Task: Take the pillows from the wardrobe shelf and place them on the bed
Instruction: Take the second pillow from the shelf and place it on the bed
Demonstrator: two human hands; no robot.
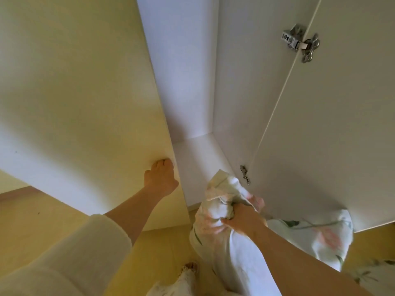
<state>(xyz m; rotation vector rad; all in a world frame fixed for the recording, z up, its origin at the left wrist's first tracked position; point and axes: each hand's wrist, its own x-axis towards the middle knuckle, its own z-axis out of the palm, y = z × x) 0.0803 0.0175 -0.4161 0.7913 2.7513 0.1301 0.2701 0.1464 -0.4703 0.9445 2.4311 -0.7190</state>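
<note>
step: pillow (224,253) clear of wardrobe (181,82) | right hand (239,218) clenched on it | left hand (161,176) on door (85,103), curl unclear | next: carry to bed

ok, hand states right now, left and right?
Left hand: on the wardrobe door edge; grip cannot be told.
Right hand: closed, holding the pillow.
</note>
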